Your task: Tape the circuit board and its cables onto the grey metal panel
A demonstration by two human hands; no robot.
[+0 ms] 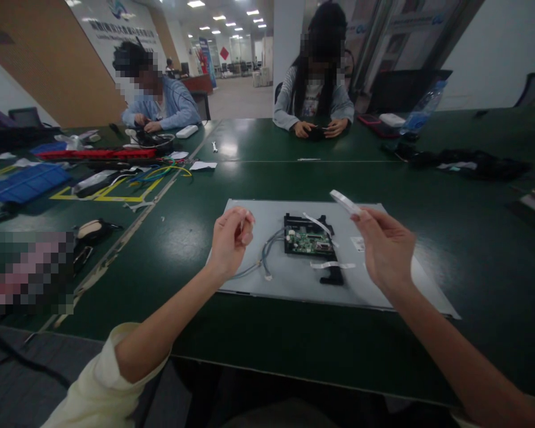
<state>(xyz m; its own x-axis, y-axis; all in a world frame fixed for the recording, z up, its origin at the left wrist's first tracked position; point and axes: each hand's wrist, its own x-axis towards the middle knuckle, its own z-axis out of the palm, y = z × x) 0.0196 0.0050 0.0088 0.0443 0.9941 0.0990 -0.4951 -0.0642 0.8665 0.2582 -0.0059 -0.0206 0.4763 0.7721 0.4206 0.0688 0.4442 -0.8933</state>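
My right hand [387,246] pinches one end of a short, flat white strip [344,201] between thumb and fingers, raised over the right part of a flat grey panel [258,282]. My left hand [232,238] is closed, fingers curled against the thumb, above the panel's left side; what it holds, if anything, is hidden. Between the hands, a green circuit board [310,242] sits in a black bracket [334,274] on the panel. Two more white strips lie across this assembly, one of them lower down [333,266]. Thin grey cables [264,252] with a white plug run off its left side.
Two people sit across the green table [258,178], hands on small items. At left are blue trays [27,181], coloured wires [160,172] and a computer mouse [93,229]. A water bottle [423,110] and black items [463,160] lie at far right.
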